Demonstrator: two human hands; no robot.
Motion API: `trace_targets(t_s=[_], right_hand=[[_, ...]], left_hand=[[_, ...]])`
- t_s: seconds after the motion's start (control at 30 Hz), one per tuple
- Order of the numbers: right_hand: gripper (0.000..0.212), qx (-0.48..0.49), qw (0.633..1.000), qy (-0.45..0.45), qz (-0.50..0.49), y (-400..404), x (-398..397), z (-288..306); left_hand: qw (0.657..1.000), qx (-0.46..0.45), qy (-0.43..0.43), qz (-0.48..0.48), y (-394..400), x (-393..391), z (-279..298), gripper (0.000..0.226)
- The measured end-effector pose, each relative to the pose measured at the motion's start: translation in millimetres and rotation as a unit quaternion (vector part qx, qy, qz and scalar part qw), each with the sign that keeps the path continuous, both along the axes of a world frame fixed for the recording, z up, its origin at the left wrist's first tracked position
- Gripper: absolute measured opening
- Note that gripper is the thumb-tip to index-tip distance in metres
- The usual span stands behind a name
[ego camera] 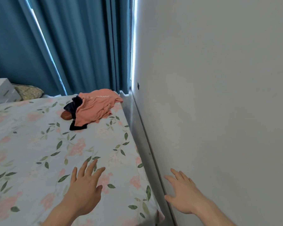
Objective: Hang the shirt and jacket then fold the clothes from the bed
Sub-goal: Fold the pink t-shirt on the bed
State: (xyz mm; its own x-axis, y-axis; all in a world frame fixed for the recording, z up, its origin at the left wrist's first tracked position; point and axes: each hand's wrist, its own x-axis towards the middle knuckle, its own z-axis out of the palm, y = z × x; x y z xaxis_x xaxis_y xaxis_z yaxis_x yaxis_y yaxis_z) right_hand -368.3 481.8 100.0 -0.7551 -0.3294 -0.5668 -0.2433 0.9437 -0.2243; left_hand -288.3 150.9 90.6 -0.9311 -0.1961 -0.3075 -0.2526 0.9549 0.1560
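Hands: left hand (85, 183) and right hand (183, 193) reach forward at the bottom of the view, fingers spread and straight, each grip empty; the left is over the bed, the right over the gap by the wall.

Bed: floral sheet (31, 144) lies flat beneath the left hand, with nothing on the stretch between the hands and the clothes.

Clothes: a small heap sits at the far corner of the bed, well apart from both hands, near the curtain (82, 46) and the wall (219, 95).

Heap: a pink garment (95, 106) lies crumpled on top of a dark garment (73, 103), with a brown piece (66, 115) showing at the left edge.

Handling: likely light, soft and limp, slumping when lifted rather than keeping any shape; nothing fragile.

Where to hold: the pink garment comes off first, best pinched at a shoulder seam or hem edge with both hands, so it hangs open instead of dragging the dark garment along.

Hidden: which piece is a shirt or jacket cannot be told from this distance.

Background: a patterned pillow (29, 92) and a white box (2, 90) sit at the far left.
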Motion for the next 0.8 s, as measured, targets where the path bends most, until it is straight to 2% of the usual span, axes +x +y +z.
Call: trace_targets(t_s=[0.23,0.43,0.63,0.8], right_hand=[[0.076,0.018,0.996,-0.008,0.086,-46,-76,3],[0.078,0.016,0.979,-0.006,0.201,-102,-166,-11],[0.078,0.010,0.945,-0.030,0.326,-163,-259,-37],[0.076,0.010,0.905,-0.034,0.423,-200,-328,-40]], left_hand=[[0.998,0.012,0.000,0.061,-21,-34,2,0.060],[0.987,0.021,-0.010,0.161,-37,-56,-4,0.061],[0.958,0.023,-0.027,0.283,-27,-93,-12,0.060],[0.939,0.027,-0.032,0.342,-10,-143,-1,0.059]])
